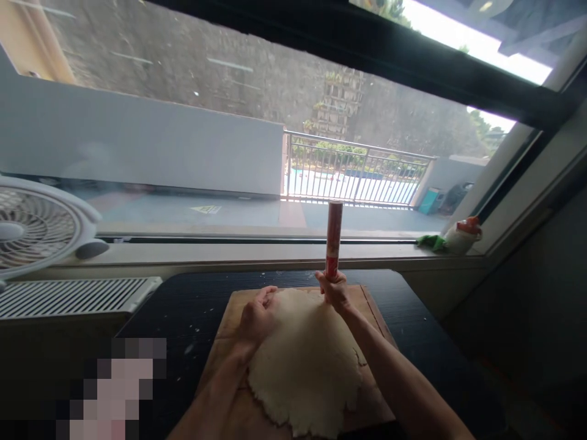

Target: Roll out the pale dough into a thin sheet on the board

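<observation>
A large flat sheet of pale dough (308,360) with ragged edges covers much of a wooden board (229,342). My right hand (335,289) is wrapped round the lower end of a reddish rolling pin (334,235), which stands upright over the far right edge of the dough. At the far left edge of the dough is my left hand (259,313), its fingers curled near the dough; whether they pinch it cannot be made out.
The board lies on a dark table (183,311) dusted with white specks. A white fan (41,226) and a radiator (82,296) are at the left. On the windowsill at right sit a green cloth (431,242) and a pale container (462,237).
</observation>
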Action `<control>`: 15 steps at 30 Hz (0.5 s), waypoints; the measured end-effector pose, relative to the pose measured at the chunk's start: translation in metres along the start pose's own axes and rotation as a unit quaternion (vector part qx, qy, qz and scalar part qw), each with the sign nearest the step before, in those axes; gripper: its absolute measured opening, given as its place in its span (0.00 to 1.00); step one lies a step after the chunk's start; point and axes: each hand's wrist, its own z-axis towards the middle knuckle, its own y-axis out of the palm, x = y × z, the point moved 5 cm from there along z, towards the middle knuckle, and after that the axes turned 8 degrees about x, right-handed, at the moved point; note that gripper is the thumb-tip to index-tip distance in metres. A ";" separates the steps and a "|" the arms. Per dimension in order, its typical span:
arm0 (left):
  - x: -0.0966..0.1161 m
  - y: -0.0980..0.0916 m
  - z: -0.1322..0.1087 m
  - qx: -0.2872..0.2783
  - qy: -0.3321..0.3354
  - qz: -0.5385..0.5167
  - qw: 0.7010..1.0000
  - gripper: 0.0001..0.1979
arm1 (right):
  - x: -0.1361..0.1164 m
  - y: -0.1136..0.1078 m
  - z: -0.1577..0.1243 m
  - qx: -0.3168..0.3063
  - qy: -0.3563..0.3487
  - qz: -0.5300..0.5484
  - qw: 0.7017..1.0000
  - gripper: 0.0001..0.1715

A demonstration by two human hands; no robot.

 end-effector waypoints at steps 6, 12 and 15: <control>0.000 -0.001 0.000 0.000 0.004 0.008 1.000 0.18 | -0.002 0.003 0.010 0.014 0.009 0.053 0.998 0.20; -0.003 0.000 0.002 -0.002 0.007 0.016 1.000 0.17 | 0.000 0.008 0.017 0.032 0.007 0.074 0.997 0.18; -0.003 0.000 0.003 0.007 0.010 0.024 1.000 0.17 | 0.003 0.012 0.016 0.023 0.010 0.075 0.997 0.18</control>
